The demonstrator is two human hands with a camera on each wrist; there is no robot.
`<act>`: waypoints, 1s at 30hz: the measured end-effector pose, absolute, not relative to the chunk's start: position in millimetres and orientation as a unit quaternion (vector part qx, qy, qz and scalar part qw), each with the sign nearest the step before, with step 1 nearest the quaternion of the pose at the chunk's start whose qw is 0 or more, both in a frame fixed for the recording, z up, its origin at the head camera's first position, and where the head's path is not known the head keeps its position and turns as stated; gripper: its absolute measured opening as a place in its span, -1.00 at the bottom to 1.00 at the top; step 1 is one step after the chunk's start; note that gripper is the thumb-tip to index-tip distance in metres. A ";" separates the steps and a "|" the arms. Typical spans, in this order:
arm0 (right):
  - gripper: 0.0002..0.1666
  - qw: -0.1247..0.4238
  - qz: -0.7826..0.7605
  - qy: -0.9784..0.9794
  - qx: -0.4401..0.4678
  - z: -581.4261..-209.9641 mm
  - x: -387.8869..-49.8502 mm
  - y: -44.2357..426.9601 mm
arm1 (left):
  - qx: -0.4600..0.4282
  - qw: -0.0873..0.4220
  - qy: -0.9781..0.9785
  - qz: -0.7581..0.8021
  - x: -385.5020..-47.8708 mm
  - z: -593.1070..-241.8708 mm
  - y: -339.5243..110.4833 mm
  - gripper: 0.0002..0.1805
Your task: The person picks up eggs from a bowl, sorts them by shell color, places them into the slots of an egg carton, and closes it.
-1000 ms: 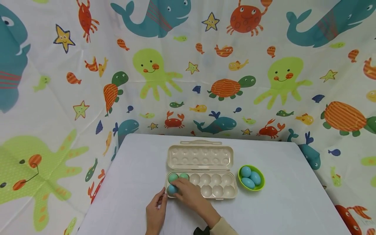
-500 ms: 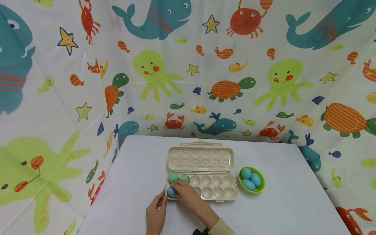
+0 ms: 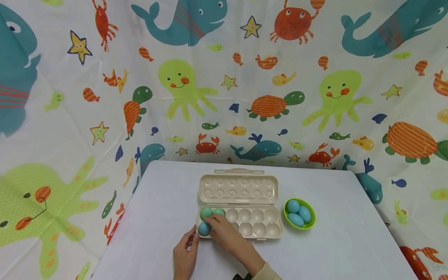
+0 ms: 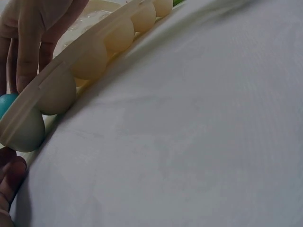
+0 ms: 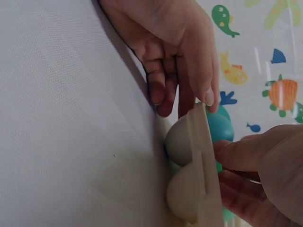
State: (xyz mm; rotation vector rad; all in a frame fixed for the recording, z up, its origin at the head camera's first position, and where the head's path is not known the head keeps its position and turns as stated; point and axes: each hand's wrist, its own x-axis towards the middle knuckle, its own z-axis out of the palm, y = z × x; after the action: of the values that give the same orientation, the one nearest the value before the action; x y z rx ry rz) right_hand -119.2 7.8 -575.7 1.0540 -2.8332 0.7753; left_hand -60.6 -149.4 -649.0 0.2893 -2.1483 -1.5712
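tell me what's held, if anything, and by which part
Left hand: the carton, by its near left corner. Right hand: touching the blue egg inside, right side; grip unclear.

Seemingly more blue egg (image 3: 204,229) visible beside the right hand (image 3: 224,231)

A beige egg carton (image 4: 71,54) runs diagonally from the left edge up to the top, the rounded undersides of its cups (image 4: 90,61) showing along the near side. Fingers of the right hand (image 4: 35,35) reach down behind its rim, beside a partly visible blue egg (image 4: 6,102). The left hand's (image 4: 9,179) fingertips sit just below the end cup. White cloth (image 4: 180,132) fills the rest, below a green sliver (image 4: 177,2) at the top.
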 end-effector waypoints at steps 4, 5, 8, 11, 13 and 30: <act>-0.50 0.054 0.245 -0.903 0.349 -572.0 -120.4 15.5 | 0.105 0.227 -0.784 -0.567 -62.0 -649.1 -150.4 -0.70; -0.51 0.068 0.243 -0.901 0.353 -571.0 -120.5 17.5 | 0.106 0.227 -0.786 -0.565 -62.2 -649.4 -150.6 -0.70; -0.52 0.112 0.241 -0.894 0.361 -567.9 -120.9 23.6 | 0.107 0.229 -0.789 -0.560 -62.7 -650.0 -150.7 -0.70; -0.54 0.152 0.244 -0.887 0.361 -564.1 -120.4 30.3 | 0.107 0.233 -0.790 -0.557 -62.9 -651.0 -150.2 -0.71; -0.55 0.173 0.245 -0.886 0.354 -561.7 -119.9 35.3 | 0.105 0.236 -0.792 -0.554 -62.9 -651.8 -149.7 -0.71; -0.55 0.261 0.253 -0.909 0.204 -548.8 -128.2 104.5 | 0.118 0.215 -0.793 -0.558 -61.0 -649.9 -149.2 -0.70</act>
State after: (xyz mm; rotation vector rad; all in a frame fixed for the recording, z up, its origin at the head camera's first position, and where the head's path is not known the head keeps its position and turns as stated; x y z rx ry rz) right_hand -128.2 104.5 -548.8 0.5513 -2.4604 0.6856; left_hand -61.0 -149.2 -649.9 0.3283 -2.1982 -1.5479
